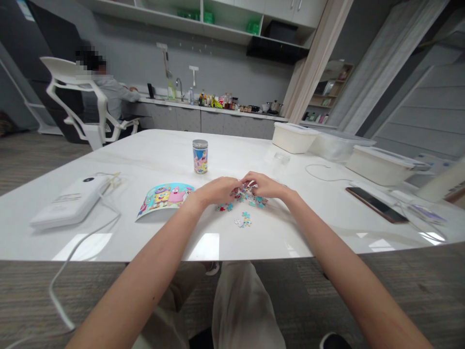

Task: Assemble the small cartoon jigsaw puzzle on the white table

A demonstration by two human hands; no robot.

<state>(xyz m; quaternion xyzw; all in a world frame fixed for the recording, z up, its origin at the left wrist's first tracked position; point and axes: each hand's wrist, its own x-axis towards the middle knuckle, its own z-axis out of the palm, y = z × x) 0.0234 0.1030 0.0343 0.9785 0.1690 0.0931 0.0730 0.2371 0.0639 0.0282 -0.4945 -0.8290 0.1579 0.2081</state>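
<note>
A small heap of jigsaw puzzle pieces [258, 199], mostly light blue with some white and red, lies on the white table [152, 150]. My left hand [221, 190] is at the heap's left side, its fingers closed on pieces there. Over the top of the heap, my right hand [266, 185] curls with fingertips closed among the pieces; the exact piece is partly hidden. A few joined pieces [244, 220] lie nearer the table edge. Left of my hands rests a curved cartoon picture sheet [165, 198]. Behind stands a cartoon-printed can [200, 157] with a silver lid.
A white power bank-like box [70, 201] with a cable lies at left. To the right are a clear cup [281, 162], lidded bins [294, 137] and a phone [376, 203]. A person [109, 92] sits by a white chair [74, 89] near the kitchen counter.
</note>
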